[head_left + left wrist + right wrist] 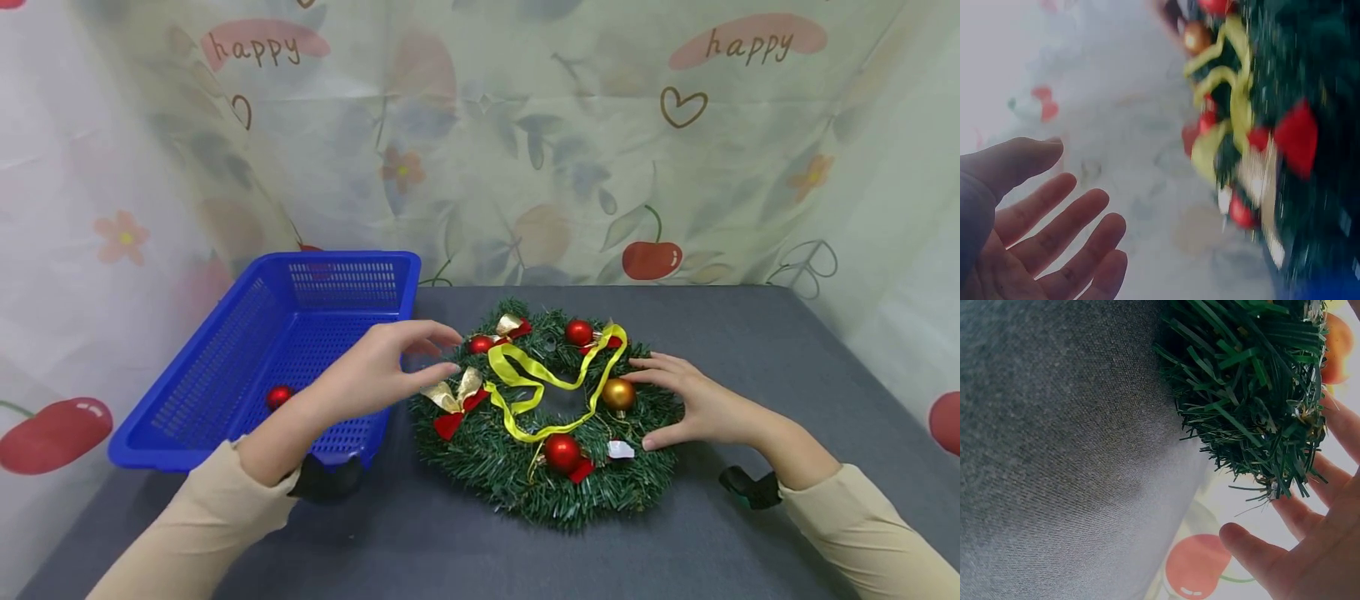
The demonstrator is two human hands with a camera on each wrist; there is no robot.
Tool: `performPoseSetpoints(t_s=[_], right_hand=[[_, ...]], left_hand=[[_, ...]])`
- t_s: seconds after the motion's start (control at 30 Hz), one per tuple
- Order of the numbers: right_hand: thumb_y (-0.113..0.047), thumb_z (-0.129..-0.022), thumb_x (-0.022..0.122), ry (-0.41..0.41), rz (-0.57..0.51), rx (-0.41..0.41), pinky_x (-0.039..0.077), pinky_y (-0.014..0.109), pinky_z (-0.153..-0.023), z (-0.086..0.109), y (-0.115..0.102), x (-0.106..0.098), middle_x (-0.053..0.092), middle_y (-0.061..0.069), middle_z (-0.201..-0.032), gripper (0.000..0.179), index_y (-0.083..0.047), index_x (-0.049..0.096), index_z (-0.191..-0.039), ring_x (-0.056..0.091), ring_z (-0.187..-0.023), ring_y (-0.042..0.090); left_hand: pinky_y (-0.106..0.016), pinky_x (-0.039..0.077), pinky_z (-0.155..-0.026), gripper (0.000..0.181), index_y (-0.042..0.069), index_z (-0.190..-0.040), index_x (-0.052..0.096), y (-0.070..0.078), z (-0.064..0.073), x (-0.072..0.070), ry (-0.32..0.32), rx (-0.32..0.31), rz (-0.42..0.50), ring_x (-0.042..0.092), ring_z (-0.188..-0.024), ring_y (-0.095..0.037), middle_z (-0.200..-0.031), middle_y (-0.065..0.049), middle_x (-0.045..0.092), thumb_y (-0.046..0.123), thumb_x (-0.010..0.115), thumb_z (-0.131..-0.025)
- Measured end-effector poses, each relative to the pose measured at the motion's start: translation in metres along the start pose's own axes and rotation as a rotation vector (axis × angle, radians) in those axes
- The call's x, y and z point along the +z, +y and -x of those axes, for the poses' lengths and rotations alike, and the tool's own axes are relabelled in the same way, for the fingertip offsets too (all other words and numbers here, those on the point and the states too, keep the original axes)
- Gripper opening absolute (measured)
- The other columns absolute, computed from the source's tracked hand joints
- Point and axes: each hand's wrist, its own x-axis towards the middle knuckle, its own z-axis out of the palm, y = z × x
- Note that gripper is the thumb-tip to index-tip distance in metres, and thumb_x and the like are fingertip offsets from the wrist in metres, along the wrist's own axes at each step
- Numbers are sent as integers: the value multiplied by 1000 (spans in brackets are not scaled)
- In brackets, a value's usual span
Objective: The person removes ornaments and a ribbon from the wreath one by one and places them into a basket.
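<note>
A green tinsel wreath lies flat on the table, dressed with a gold bauble, red baubles and gold-and-red bows. Yellow ribbon loops loosely across its top and centre. Above the wreath's left edge hovers my left hand, fingers spread and holding nothing; the left wrist view shows its palm apart from the greenery. My right hand is at the wreath's right edge, fingers extended; in the right wrist view its fingers lie right beside the tinsel.
A blue plastic basket with a red bauble in it stands left of the wreath, behind my left forearm. A white tag shows on the wreath's right side. Printed curtain hangs behind the grey table.
</note>
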Motion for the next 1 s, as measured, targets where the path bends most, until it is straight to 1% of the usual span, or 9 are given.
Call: performPoseSetpoints(t_s=[0.07, 0.2, 0.3, 0.4, 0.47, 0.57, 0.7, 0.83, 1.0], right_hand=[[-38, -69, 80, 0, 0, 0, 23, 73, -96, 0, 0, 0, 35, 21, -145, 75, -10, 50, -132, 17, -135, 52], [-39, -69, 80, 0, 3, 4, 23, 73, -96, 0, 0, -1, 35, 20, -145, 76, -10, 50, -132, 17, -135, 51], [-39, -69, 80, -2, 3, 6, 23, 72, -97, 0, 0, -1, 35, 20, -145, 76, -10, 50, -132, 18, -135, 51], [-39, -69, 80, -1, 5, 6, 23, 72, -97, 0, 0, 0, 35, 20, -145, 76, -10, 50, -132, 18, -135, 51], [-39, -69, 80, 0, 6, 6, 23, 73, -97, 0, 0, 0, 35, 21, -145, 76, -10, 50, -132, 18, -135, 51], [-39, -69, 80, 1, 7, 8, 23, 73, -96, 0, 0, 1, 35, 21, -145, 76, -10, 50, -132, 18, -135, 51], [-40, -69, 80, -1, 9, 17, 23, 73, -96, 0, 1, 1, 35, 21, -145, 76, -10, 50, -132, 18, -135, 51], [-40, -69, 80, 0, 8, 20, 23, 73, -96, 0, 1, 1, 35, 21, -145, 76, -10, 50, -132, 17, -135, 51], [-39, -69, 80, 4, 5, 11, 23, 73, -96, 0, 1, 1, 35, 21, -145, 76, -10, 50, -132, 18, -135, 51]], left_hand=[[-40, 50, -92, 31, 15, -118, 62, 7, 1, 10, -22, 58, -3, 63, -103, -19, -117, -1, 65, 23, 64, -88], [-38, 51, -89, 32, 13, -118, 62, 18, 3, 34, -83, 150, -1, 62, -102, -19, -116, -2, 66, 23, 65, -88], [-35, 50, -90, 34, 13, -120, 61, 23, 3, 52, -142, 175, 7, 61, -104, -19, -118, -2, 64, 24, 64, -89], [-32, 49, -93, 35, 13, -121, 60, 25, 2, 70, -168, 198, 8, 60, -108, -18, -120, -2, 63, 26, 63, -89], [-31, 48, -94, 35, 13, -122, 60, 26, 0, 81, -169, 200, 26, 58, -111, -18, -120, -2, 62, 26, 63, -89], [-32, 45, -100, 36, 14, -122, 60, 27, -2, 95, -149, 205, 39, 54, -120, -17, -122, -1, 61, 26, 64, -88], [-31, 44, -101, 35, 14, -120, 60, 25, -7, 112, -127, 245, 34, 53, -121, -16, -119, 0, 61, 25, 65, -88], [-28, 45, -97, 37, 15, -121, 60, 24, -11, 123, -122, 271, 5, 54, -113, -14, -117, 0, 59, 27, 67, -87], [-26, 45, -94, 41, 17, -124, 58, 25, -15, 132, -142, 245, -58, 53, -113, -15, -122, 1, 57, 29, 67, -86]])
